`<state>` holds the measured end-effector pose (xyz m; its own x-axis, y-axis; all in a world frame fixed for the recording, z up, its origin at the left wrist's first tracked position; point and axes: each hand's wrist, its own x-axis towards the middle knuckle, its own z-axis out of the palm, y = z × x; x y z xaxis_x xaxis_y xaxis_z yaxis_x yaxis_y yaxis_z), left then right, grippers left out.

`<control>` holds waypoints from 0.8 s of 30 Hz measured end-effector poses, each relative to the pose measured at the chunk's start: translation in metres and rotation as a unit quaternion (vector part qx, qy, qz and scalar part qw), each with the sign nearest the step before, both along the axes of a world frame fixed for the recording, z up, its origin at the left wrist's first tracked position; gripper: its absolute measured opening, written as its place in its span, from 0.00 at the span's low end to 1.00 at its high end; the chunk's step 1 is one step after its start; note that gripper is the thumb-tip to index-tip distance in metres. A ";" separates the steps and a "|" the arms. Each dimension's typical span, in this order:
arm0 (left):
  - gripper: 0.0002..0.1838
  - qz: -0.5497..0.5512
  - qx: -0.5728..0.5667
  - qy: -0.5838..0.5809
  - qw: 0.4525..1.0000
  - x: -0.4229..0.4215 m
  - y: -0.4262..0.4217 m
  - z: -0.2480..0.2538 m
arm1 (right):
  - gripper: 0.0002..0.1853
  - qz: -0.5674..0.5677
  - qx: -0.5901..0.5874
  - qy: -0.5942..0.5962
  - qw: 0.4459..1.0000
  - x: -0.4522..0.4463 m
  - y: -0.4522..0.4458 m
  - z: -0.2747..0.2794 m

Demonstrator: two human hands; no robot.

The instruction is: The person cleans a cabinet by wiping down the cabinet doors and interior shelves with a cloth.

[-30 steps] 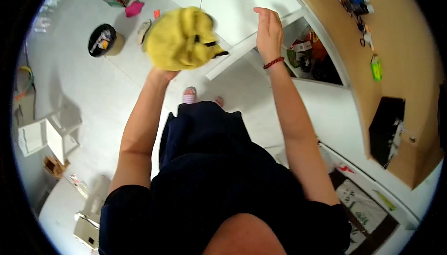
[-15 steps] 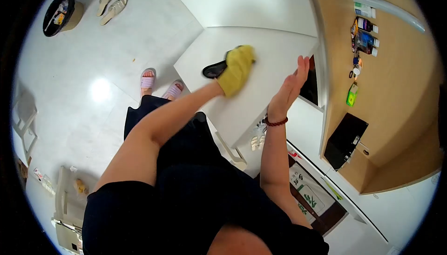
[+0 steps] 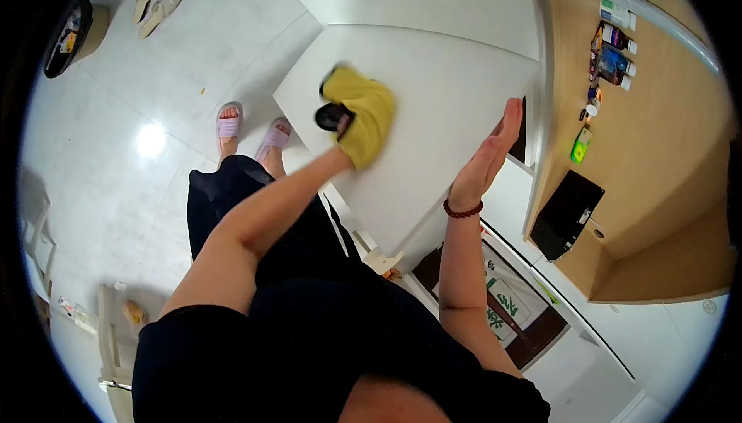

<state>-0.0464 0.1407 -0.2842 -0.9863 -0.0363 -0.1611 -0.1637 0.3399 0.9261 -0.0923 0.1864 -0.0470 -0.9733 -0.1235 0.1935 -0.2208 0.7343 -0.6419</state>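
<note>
My left hand (image 3: 345, 159) is wrapped in a yellow cloth (image 3: 368, 110) that hides its fingers and is slightly blurred. The cloth lies against a white panel-like surface (image 3: 433, 91). A dark oval piece (image 3: 334, 118) shows at the cloth's left edge; I cannot tell whether it is a separate thing or part of the cloth. My right hand (image 3: 488, 159) is raised to the right of the surface, with fingers extended and nothing in it. A dark red bead bracelet (image 3: 464, 213) circles that wrist.
At right, a wooden shelf (image 3: 657, 152) holds several bottles (image 3: 614, 65), a green-yellow box (image 3: 581, 145) and a black flat panel (image 3: 568, 216). Pale sandals (image 3: 162, 11) and a bin (image 3: 91, 33) stand on the tiled floor. White chair parts (image 3: 108, 330) show lower left.
My left hand and the yellow cloth have moved left across the white surface, and less of the dark piece shows. My right hand stays raised and open. The whole view has shifted somewhat.
</note>
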 end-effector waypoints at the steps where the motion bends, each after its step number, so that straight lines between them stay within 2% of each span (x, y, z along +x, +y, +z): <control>1: 0.27 -0.015 -0.160 0.088 0.983 0.004 0.004 0.033 | 0.33 0.004 0.001 -0.003 1.000 0.001 0.003 0.000; 2: 0.27 0.000 -0.365 0.178 0.914 0.003 0.007 0.064 | 0.33 0.007 0.002 -0.005 1.000 0.003 0.007 0.000; 3: 0.27 0.023 -0.362 0.246 0.899 -0.006 0.013 0.091 | 0.33 0.010 0.004 -0.008 1.000 0.003 0.009 0.002; 4: 0.26 0.008 -0.082 0.260 0.962 -0.019 0.015 0.109 | 0.35 0.020 0.048 -0.030 0.998 0.005 0.012 0.009; 5: 0.24 -0.009 0.206 0.252 0.946 -0.030 0.019 0.122 | 0.37 -0.008 -0.022 -0.044 0.999 0.005 0.019 0.000; 7: 0.22 -0.119 0.132 0.158 0.971 -0.082 -0.004 0.108 | 0.39 0.007 -0.015 -0.031 0.999 0.006 0.022 -0.004; 8: 0.23 0.035 0.248 0.051 0.967 -0.092 0.017 0.076 | 0.36 0.035 -0.003 -0.012 0.999 0.004 0.019 -0.004; 9: 0.25 0.045 0.222 0.009 0.974 -0.091 0.041 0.016 | 0.40 0.009 -0.015 -0.028 0.999 0.004 0.012 -0.003; 10: 0.24 0.029 0.183 -0.042 0.982 -0.080 0.038 -0.021 | 0.40 0.015 0.007 -0.023 1.000 0.002 0.012 -0.003; 12: 0.22 -0.010 0.108 -0.081 0.991 -0.030 0.025 -0.057 | 0.40 0.009 0.045 -0.028 0.999 0.001 0.009 0.001; 13: 0.22 -0.013 0.099 -0.074 0.992 -0.008 0.022 -0.056 | 0.40 0.007 0.037 -0.028 0.999 0.001 0.009 0.001; 14: 0.21 0.003 0.129 -0.055 0.990 0.009 0.022 -0.041 | 0.39 0.006 0.029 -0.028 0.999 0.001 0.010 -0.001; 15: 0.21 0.054 0.260 -0.017 0.964 0.021 0.029 -0.010 | 0.39 0.006 0.021 -0.030 0.999 0.002 0.012 -0.001; 16: 0.21 0.127 0.487 0.037 0.863 0.020 0.039 0.018 | 0.39 0.013 0.019 -0.021 1.000 0.003 0.014 -0.001; 17: 0.21 0.084 0.468 0.088 0.875 0.008 0.036 0.059 | 0.38 0.022 0.015 -0.012 1.000 0.003 0.017 -0.002; 18: 0.25 -0.034 0.249 0.144 0.957 -0.024 0.013 0.110 | 0.38 0.032 0.011 -0.006 0.999 0.002 0.019 -0.003; 19: 0.27 -0.162 0.064 0.203 0.964 -0.053 0.016 0.129 | 0.38 0.030 -0.040 -0.021 0.999 0.004 0.018 -0.004; 21: 0.35 -0.077 0.203 0.253 0.943 -0.087 0.010 0.136 | 0.36 0.027 -0.042 -0.007 0.999 0.005 0.016 -0.007; 23: 0.38 -0.085 0.169 0.221 0.957 -0.103 0.010 0.098 | 0.34 -0.024 -0.046 -0.038 0.998 0.004 0.010 -0.013; 24: 0.38 -0.081 0.147 0.202 0.965 -0.103 0.031 0.049 | 0.33 -0.036 0.000 -0.051 0.998 0.004 0.001 -0.009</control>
